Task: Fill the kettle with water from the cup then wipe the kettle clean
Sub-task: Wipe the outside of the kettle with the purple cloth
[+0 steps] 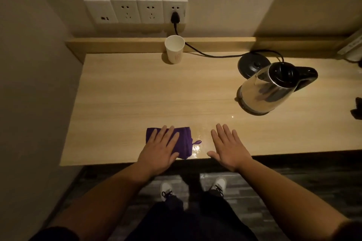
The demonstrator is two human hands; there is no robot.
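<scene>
Now, cloth [168, 141]: folded and purple, lying flat under the left hand at the near edge of the desk [121, 92].
Left hand [160, 149]: fingers spread wide, palm pressing on the cloth, gripping nothing.
Cup [175, 49]: white paper, upright, well beyond the left hand at the back ledge; I cannot tell whether water is in it.
Wet patch [197, 147]: shiny film between the two hands, touching the cloth's right edge.
Right hand [228, 147]: flat and open, fingers apart, empty, at the desk's near edge; whether it rests or hovers I cannot tell.
Base [252, 64]: black disc, far beyond the right hand, its cord [215, 55] running behind the cup to a wall socket [175, 11].
Kettle [268, 89]: steel, lid open, off its base, standing beyond and to the right of the right hand.
Risk, spill: a long reach to the cup could tip it, and the light paper may buckle if squeezed.
Risk, power: water straying toward the plugged-in base is the worst case.
Risk, wiping: pushing the cloth against an open kettle could slop water out or slide it on the wet desk.
</scene>
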